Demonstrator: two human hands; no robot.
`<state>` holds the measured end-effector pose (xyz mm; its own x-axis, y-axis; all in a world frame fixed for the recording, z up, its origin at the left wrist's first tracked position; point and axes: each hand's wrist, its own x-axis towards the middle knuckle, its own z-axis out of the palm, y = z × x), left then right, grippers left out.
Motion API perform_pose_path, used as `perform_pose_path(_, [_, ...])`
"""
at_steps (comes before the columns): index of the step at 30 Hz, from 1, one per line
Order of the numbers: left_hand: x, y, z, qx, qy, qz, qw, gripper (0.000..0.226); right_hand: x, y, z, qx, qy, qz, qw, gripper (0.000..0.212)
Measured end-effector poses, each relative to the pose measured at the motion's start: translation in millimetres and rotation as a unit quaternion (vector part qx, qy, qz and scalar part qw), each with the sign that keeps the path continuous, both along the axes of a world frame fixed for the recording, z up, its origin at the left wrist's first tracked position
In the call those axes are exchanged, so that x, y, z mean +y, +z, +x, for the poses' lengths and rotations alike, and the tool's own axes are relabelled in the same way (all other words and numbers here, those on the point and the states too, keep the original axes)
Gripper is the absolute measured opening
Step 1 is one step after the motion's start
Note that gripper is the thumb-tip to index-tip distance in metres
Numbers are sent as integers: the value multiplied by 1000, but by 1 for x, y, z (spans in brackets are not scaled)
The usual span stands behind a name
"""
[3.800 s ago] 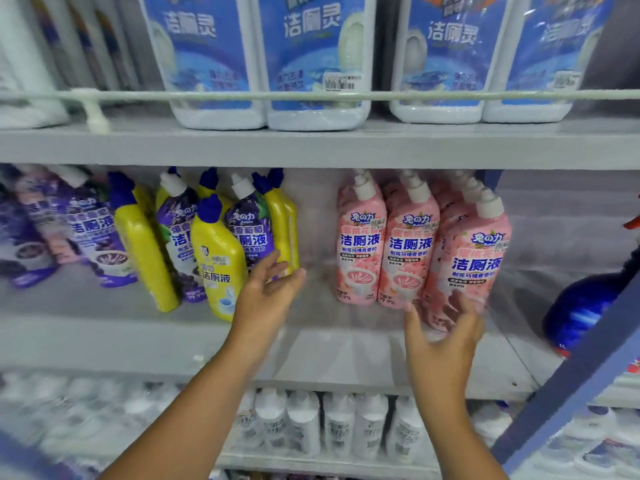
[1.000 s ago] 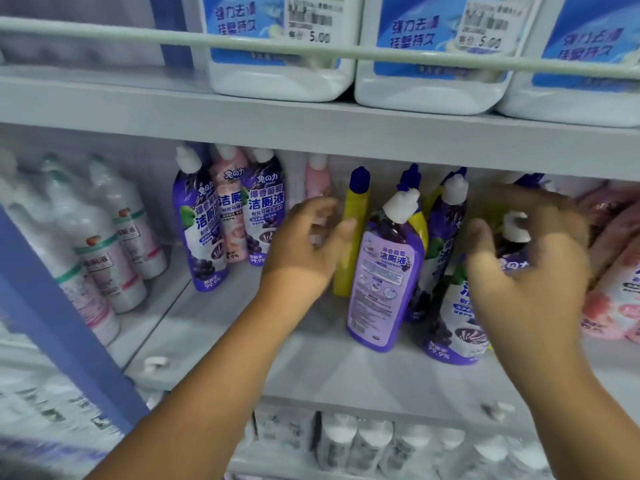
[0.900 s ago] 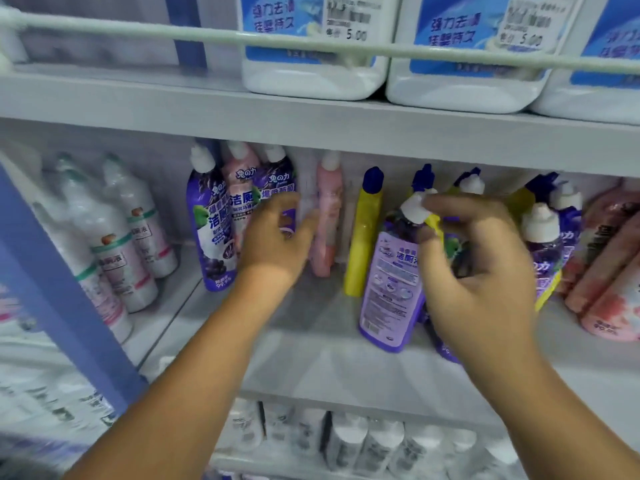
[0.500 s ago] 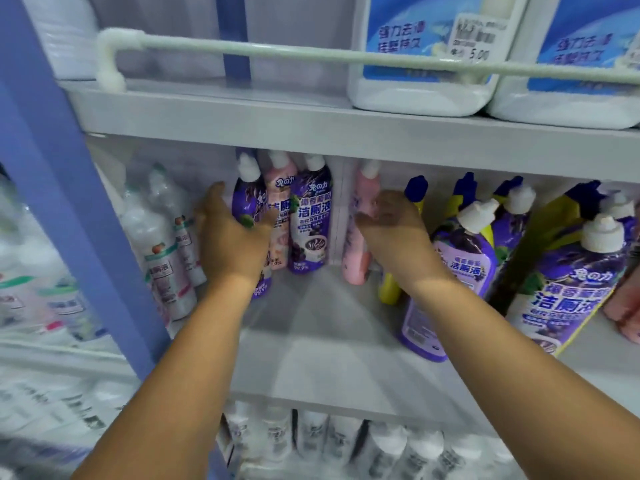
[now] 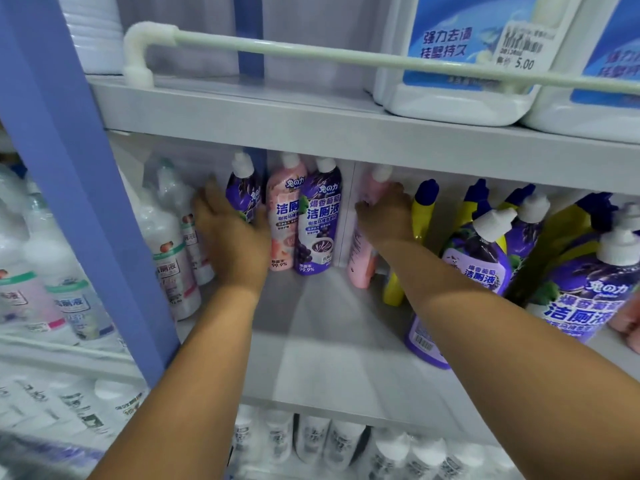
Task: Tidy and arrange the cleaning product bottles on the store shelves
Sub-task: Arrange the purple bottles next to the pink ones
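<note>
1. Left hand wraps a purple bottle at the rear of the middle shelf.
2. Right hand grasps a pink bottle by its upper body.
3. Pink-label bottle and grape-label bottle stand upright between the hands.

— What stands at the back of the middle shelf?
— Three bottles in a row near its left end, a lone bottle right of them.
— And forward?
— A leaning bottle toward the right, jugs on the shelf above.
</note>
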<state>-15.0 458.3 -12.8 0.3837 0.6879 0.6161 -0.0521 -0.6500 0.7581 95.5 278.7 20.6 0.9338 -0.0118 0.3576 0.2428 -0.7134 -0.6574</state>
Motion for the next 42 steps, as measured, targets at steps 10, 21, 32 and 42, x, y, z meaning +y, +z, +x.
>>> perform_pose_path(10, [-26, 39, 69, 136, -136, 14, 981, 64, -2, -5, 3, -8, 11, -9, 1000, 40])
perform_pose_path(21, [-44, 37, 64, 246, -85, 77, 962, 39, -16, -3, -7, 15, 40, -83, 996, 41])
perform_pose_path(32, [-48, 24, -48, 186, -146, 60, 970, 36, -52, 6, -81, 54, 113, -17, 992, 46])
perform_pose_path(42, [-51, -43, -73, 150, -321, -164, 921, 51, -72, -42, -143, 86, 84, 189, 975, 35])
